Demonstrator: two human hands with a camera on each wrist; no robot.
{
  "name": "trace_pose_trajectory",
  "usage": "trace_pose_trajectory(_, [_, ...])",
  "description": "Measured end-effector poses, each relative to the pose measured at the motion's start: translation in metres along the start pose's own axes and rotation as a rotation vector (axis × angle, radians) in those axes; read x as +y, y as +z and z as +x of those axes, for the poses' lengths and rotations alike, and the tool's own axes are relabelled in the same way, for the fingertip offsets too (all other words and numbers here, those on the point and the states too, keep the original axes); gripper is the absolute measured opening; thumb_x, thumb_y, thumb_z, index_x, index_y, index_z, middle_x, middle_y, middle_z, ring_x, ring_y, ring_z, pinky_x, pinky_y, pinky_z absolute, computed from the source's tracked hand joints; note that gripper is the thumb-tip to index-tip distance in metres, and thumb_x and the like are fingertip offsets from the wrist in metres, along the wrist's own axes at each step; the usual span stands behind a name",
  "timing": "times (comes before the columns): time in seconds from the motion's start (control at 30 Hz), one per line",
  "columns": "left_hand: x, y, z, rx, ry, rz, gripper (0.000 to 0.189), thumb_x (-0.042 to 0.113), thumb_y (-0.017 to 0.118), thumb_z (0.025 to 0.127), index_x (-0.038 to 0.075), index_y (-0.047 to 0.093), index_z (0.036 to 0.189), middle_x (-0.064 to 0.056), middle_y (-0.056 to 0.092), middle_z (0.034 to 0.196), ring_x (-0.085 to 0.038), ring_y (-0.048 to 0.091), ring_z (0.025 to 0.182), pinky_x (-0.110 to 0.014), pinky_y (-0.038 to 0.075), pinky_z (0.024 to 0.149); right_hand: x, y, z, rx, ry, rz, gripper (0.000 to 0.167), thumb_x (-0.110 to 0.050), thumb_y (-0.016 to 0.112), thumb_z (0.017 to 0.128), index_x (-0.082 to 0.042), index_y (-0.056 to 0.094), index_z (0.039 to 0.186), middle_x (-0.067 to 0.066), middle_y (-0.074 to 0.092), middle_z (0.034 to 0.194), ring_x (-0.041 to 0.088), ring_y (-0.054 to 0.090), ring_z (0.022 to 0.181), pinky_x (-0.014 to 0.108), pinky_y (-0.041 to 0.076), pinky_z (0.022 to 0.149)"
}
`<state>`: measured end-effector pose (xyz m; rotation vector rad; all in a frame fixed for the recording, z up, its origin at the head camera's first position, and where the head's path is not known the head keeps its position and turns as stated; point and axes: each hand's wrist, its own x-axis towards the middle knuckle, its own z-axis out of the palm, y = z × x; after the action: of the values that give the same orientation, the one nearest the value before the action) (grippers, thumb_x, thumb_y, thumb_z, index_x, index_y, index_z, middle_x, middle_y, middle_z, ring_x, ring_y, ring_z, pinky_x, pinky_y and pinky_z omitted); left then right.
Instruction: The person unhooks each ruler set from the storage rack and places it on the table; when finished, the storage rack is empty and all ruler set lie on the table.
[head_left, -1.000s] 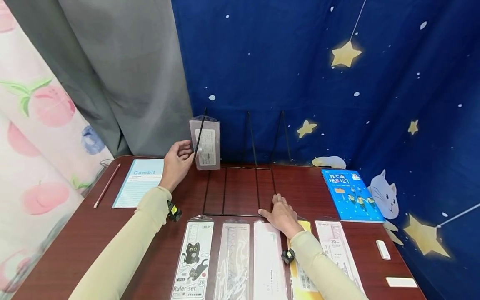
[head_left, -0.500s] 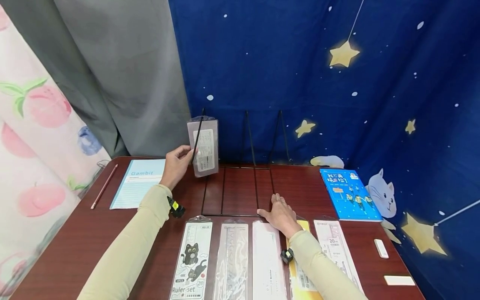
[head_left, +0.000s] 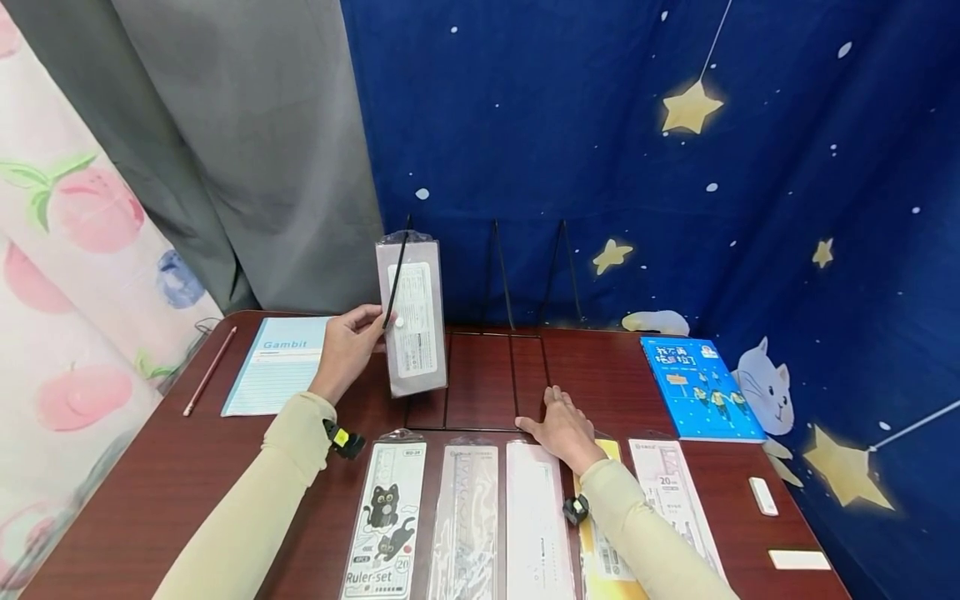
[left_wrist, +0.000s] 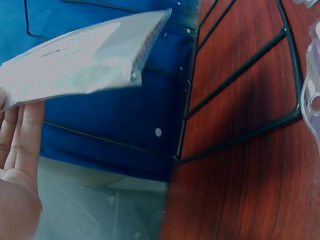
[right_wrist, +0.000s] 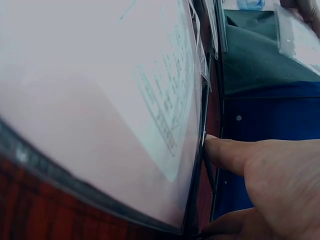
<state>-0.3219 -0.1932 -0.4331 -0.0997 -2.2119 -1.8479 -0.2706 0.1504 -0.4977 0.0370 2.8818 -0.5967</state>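
Note:
My left hand [head_left: 347,343] pinches the left edge of a flat plastic-sleeved pack [head_left: 417,325] with a white printed label. Its top is at the left wire of a black wire rack [head_left: 480,335], and its lower end slants toward me. In the left wrist view, straight fingers [left_wrist: 27,135] lie along the pack's underside. My right hand [head_left: 564,429] rests at the rack's front right corner with its fingers stretched out. Below the rack lie several more packs: a ruler set with black cats [head_left: 384,521], a clear one [head_left: 465,521], a pink one [head_left: 536,521] and a yellow one [head_left: 609,550] partly under my right forearm.
A notebook [head_left: 277,367] and a pencil [head_left: 210,371] lie at the left. On the right are a blue book [head_left: 701,387], two white blocks, one of them an upright-lying piece [head_left: 763,497], and another pale ruler pack [head_left: 675,500]. Curtains [head_left: 495,108] hang behind the table.
The pack's lower end has swung down and toward me, so more of its face shows. My left hand has moved slightly down with it, while my right hand has stayed put.

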Motion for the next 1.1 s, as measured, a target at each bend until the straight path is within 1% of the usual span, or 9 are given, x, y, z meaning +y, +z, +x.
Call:
trace_pose_trajectory(0.13, [0.006,-0.002,-0.008,-0.006,-0.011,0.024,0.033,0.023,0.066,0.103,-0.002,0.071,0.122,-0.016,0.075,0.114,0.004,0.071,0.082,-0.023,0.062,0.069,0.0,0.0,0.001,0.007,-0.002,-0.003,0.093,-0.052,0.071,0.095,0.0,0.031,0.161,0.02,0.025,0.171,0.041,0.028,0.157,0.064,0.032,0.12])
trace_pose_trajectory(0.23, [0.011,-0.004,-0.016,-0.022,-0.031,0.038,0.037,0.028,0.068,0.102,-0.002,0.071,0.123,-0.013,0.075,0.111,0.003,0.072,0.082,-0.023,0.062,0.07,0.001,0.001,0.001,0.009,-0.002,-0.003,0.093,-0.052,0.071,0.095,-0.001,0.032,0.161,0.02,0.026,0.17,0.042,0.029,0.156,0.065,0.033,0.119])
trace_pose_trajectory(0.37, [0.014,-0.005,-0.026,-0.031,-0.055,0.021,0.042,0.035,0.072,0.099,-0.001,0.071,0.121,0.001,0.076,0.1,0.0,0.073,0.08,-0.023,0.062,0.07,0.002,0.0,0.001,-0.002,0.003,-0.006,0.093,-0.053,0.07,0.095,-0.002,0.031,0.162,0.019,0.024,0.171,0.042,0.028,0.157,0.064,0.032,0.12])
trace_pose_trajectory(0.43, [0.014,-0.006,-0.03,-0.034,-0.057,0.014,0.044,0.037,0.073,0.098,-0.001,0.072,0.119,0.007,0.075,0.095,-0.001,0.073,0.079,-0.023,0.062,0.07,0.002,-0.001,0.001,-0.008,0.006,-0.007,0.094,-0.053,0.07,0.095,-0.002,0.03,0.162,0.019,0.023,0.172,0.041,0.027,0.157,0.063,0.032,0.121])
trace_pose_trajectory(0.5, [0.014,-0.007,-0.033,-0.034,-0.054,0.015,0.044,0.039,0.073,0.097,0.0,0.072,0.118,0.01,0.074,0.093,-0.002,0.073,0.079,-0.024,0.062,0.07,0.002,-0.001,0.001,-0.011,0.007,-0.007,0.094,-0.054,0.07,0.095,-0.002,0.03,0.163,0.019,0.023,0.172,0.041,0.026,0.157,0.064,0.031,0.121])
trace_pose_trajectory(0.57, [0.014,-0.008,-0.037,-0.039,-0.052,0.029,0.045,0.041,0.073,0.097,0.002,0.073,0.119,0.008,0.074,0.095,-0.002,0.073,0.08,-0.025,0.063,0.07,0.002,-0.001,0.001,-0.014,0.008,-0.007,0.094,-0.053,0.07,0.095,-0.002,0.03,0.163,0.019,0.023,0.172,0.042,0.026,0.157,0.064,0.031,0.121])
trace_pose_trajectory(0.7, [0.017,-0.009,-0.045,-0.048,-0.055,0.048,0.046,0.044,0.073,0.097,0.004,0.073,0.121,0.0,0.076,0.102,-0.003,0.074,0.082,-0.026,0.063,0.071,0.002,-0.001,0.001,-0.014,0.005,-0.004,0.094,-0.053,0.07,0.096,-0.001,0.029,0.162,0.02,0.022,0.172,0.042,0.025,0.158,0.063,0.03,0.122])
trace_pose_trajectory(0.9, [0.018,-0.009,-0.056,-0.056,-0.072,0.023,0.043,0.039,0.072,0.098,0.002,0.073,0.12,-0.005,0.076,0.104,-0.004,0.075,0.083,-0.029,0.064,0.072,0.002,0.0,0.002,-0.013,-0.004,0.002,0.094,-0.052,0.07,0.095,0.001,0.029,0.162,0.02,0.022,0.171,0.041,0.023,0.159,0.06,0.027,0.125])
trace_pose_trajectory(1.1, [0.019,-0.008,-0.067,-0.073,-0.101,0.029,0.046,0.04,0.072,0.098,0.002,0.072,0.122,-0.012,0.076,0.11,-0.003,0.075,0.087,-0.027,0.063,0.073,0.003,0.001,0.001,-0.011,-0.01,0.011,0.094,-0.051,0.07,0.096,0.001,0.029,0.162,0.021,0.022,0.171,0.041,0.023,0.159,0.06,0.027,0.125])
